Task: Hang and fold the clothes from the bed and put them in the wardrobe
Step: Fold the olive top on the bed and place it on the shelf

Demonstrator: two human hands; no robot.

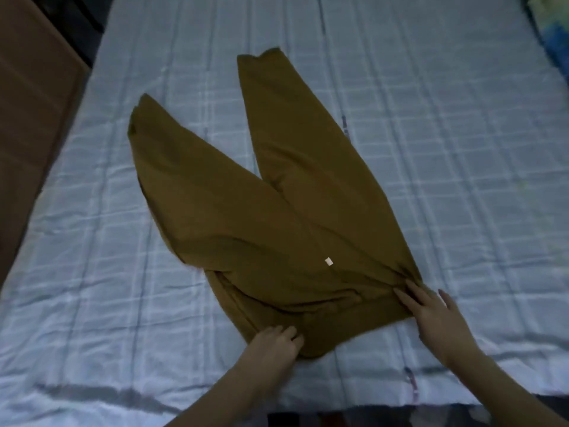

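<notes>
One pair of soft, matte mustard-brown trousers [246, 217] lay flat on the pale blue checked, wrinkled bedsheet [431, 149], legs splayed in a V, so folding looked barely begun and the wardrobe step untouched. At the bunched waistband, the left hand [274, 342] pinched the cloth with curled fingers, while the right hand [431, 312] pressed it with straight, spread fingers.

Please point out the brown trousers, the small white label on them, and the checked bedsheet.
Mustard-brown fabric trousers [234, 217]: head view, on the left leg.
Small white rectangular label [329, 261]: head view, at its middle.
Pale blue checked bedsheet [446, 167]: head view, on bare sheet right of the trousers.
</notes>
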